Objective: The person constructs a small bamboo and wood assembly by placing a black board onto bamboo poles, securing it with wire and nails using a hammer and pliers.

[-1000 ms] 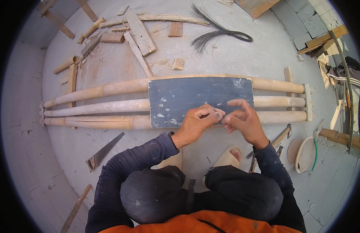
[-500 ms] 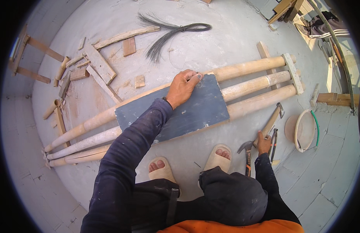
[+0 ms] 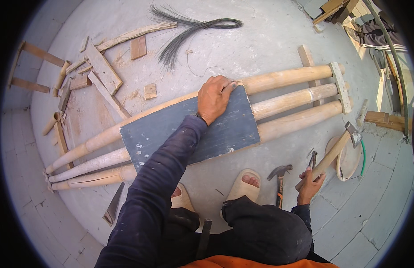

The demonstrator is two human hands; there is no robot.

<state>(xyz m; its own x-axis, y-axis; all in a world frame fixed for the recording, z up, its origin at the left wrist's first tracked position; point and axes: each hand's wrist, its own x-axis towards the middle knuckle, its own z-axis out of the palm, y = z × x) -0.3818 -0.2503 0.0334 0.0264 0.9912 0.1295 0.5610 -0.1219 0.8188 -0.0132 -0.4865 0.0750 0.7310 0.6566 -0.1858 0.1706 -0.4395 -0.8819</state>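
A dark blue-grey board (image 3: 180, 129) lies across three bamboo poles (image 3: 287, 80). My left hand (image 3: 216, 99) rests at its far edge, thumb and fingers pressed together; whatever they may pinch is too small to make out. In my right hand (image 3: 310, 185) is a wooden-handled hatchet (image 3: 328, 154), gripped low on the handle and raised off the floor, its metal head away from me. Left of that hand, a claw hammer (image 3: 279, 184) lies on the floor. A pair of pincers (image 3: 313, 159) shows partly behind the right hand.
A pale bucket (image 3: 348, 161) with a green handle stands at right, partly behind the hatchet. Dark tie wire (image 3: 207, 25) lies beyond the board. Wood offcuts (image 3: 104, 71) are scattered at far left. A dark tapered strip (image 3: 114, 205) lies near my left arm. Block walls (image 3: 372, 196) border the floor.
My right hand has lifted the hatchet off the floor, up and to the right. My left hand stays at the board's far edge. The view has shifted slightly.
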